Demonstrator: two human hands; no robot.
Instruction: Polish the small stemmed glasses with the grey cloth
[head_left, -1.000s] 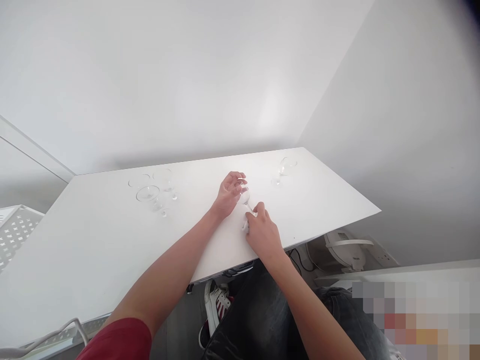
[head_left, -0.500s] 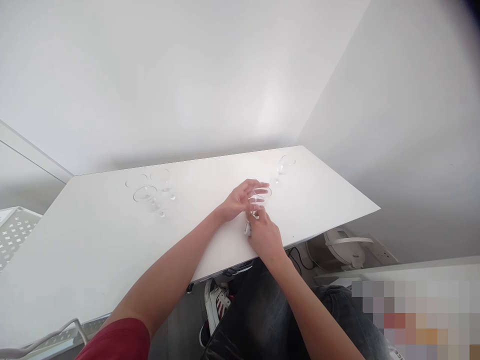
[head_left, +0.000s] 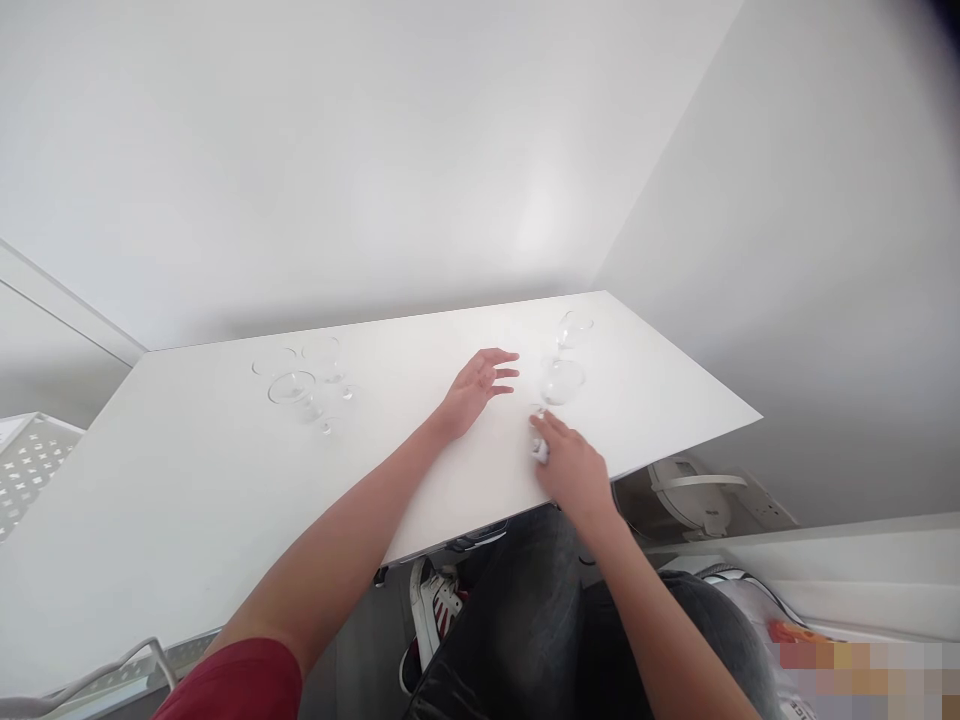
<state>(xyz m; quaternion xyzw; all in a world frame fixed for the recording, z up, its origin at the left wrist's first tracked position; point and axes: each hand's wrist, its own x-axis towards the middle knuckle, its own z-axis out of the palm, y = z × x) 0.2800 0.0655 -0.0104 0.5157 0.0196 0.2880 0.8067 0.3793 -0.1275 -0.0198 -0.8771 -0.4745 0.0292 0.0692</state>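
My right hand (head_left: pixel 574 465) is low over the right part of the white table (head_left: pixel 420 340), its fingers closed at the foot of a clear stemmed glass (head_left: pixel 562 382). A small white thing, perhaps crumpled cloth or tissue, (head_left: pixel 539 452) shows under the same hand; its kind is unclear. The glass appears upright, its stem partly hard to see. To the left, my left hand (head_left: pixel 480 390) hovers with fingers spread, holding nothing and apart from the glass. Just behind that glass is another clear glass (head_left: pixel 574 330).
Several clear stemmed glasses (head_left: pixel 292 388) stand grouped on the table's left side. A wall runs along the back. A white appliance with a handle (head_left: pixel 694 495) sits below the right edge. At the far left is a white perforated surface (head_left: pixel 37 470).
My right hand and the stemmed glass have moved right, toward the rear glass. My left hand has let go of the glass and now stays apart from it.
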